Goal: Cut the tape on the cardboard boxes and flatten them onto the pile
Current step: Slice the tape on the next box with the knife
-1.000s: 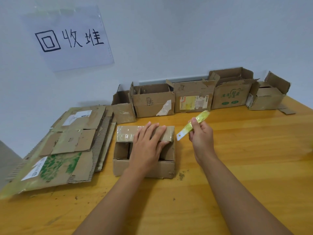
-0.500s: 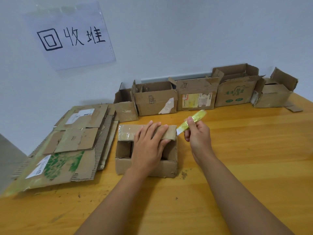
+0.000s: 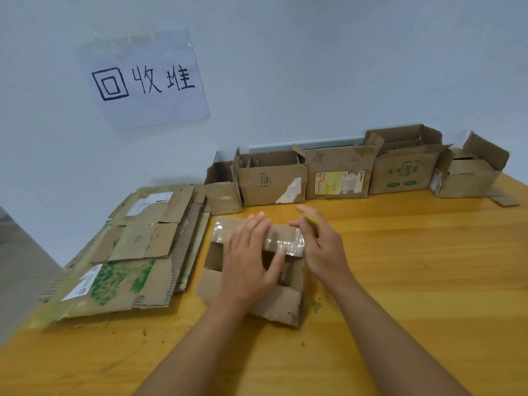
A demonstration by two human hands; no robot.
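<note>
Five boxes (image 3: 340, 178) are waiting in a row along the wall, kept out of my working space. I am steadying the box (image 3: 251, 270) I am working on, in the middle of the tabletop (image 3: 414, 267), with my left hand (image 3: 248, 261); its fingers are lying spread over the taped flap (image 3: 283, 238) so nothing slides under the blade. My right hand (image 3: 320, 247) is pinching the yellow-green cutter (image 3: 311, 218) at the flap's right end, where the tape seems to begin; the blade itself is hidden. I am keeping the flattened pile (image 3: 128, 252) just beside the box on my left, for a short carry.
</note>
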